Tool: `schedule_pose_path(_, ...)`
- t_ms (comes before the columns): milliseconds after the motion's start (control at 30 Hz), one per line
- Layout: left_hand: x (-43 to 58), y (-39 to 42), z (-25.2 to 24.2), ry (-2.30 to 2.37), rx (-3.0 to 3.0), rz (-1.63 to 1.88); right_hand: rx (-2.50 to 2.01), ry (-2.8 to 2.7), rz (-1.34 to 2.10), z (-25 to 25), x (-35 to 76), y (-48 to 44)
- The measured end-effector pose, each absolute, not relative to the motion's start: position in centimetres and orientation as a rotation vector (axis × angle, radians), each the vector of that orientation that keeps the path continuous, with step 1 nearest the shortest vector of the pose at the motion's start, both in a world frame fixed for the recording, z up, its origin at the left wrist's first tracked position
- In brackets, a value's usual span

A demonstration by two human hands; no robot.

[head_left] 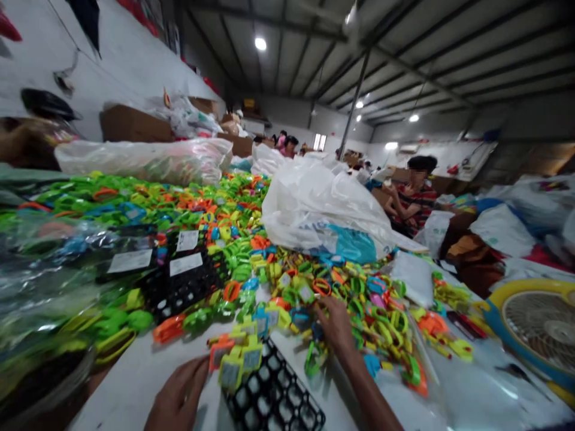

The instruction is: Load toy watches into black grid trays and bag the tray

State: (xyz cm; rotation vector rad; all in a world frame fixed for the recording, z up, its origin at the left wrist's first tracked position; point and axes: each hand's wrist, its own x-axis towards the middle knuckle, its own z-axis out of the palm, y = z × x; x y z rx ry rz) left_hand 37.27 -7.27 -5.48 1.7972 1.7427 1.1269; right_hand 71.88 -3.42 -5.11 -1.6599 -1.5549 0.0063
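A black plastic tray [274, 389] with rows of round holes lies tilted on the white tabletop before me. Several toy wristwatches [242, 359], yellow, orange and blue with grey square faces, sit at its far end. My left hand [182, 389] is beside that end, fingers stretched out and side by side, the tips close to an orange watch [220, 350]. Farther forward, my right hand [335, 323] reaches into a heap of colourful toy watches [359, 293]. Its fingers are bent down among them; whatever lies between the fingertips is hidden.
More black trays [184, 281] with white labels lie on the heap at left. A large white plastic bag [323, 203] stands behind it. Clear plastic bags [49, 275] cover the left side. A yellow and blue fan [539, 323] is at right. A co-worker [415, 197] sits beyond.
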Motion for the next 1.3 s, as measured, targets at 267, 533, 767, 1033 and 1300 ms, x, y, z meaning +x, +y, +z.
schedule_pose_path(267, 38.6, -8.4, 1.7, 1.638, 1.854, 1.076, -1.615, -1.384, 0.257, -1.7, 71.8, -6.6)
schedule_pose_path(533, 45.2, -5.5, 4.4, 1.345, 2.616, 0.571, -1.304, -1.034, 1.016, -2.0, 64.9, -10.2)
schedule_pose_path(767, 46.1, -5.5, 3.2, 1.453, 2.76, 0.434, -1.257, -1.117, 1.211, -4.5, 61.2, -9.4)
schedule_pose_path(1033, 45.7, -5.7, 3.3, 1.425, 2.816, 0.543, -1.335, -1.383, 1.085, -6.1, 60.3, -8.7)
schedule_pose_path(1300, 45.1, -5.9, 3.2, 1.473, 2.763, 0.485, -1.349, -1.672, 0.734, -5.5, 59.9, -9.0)
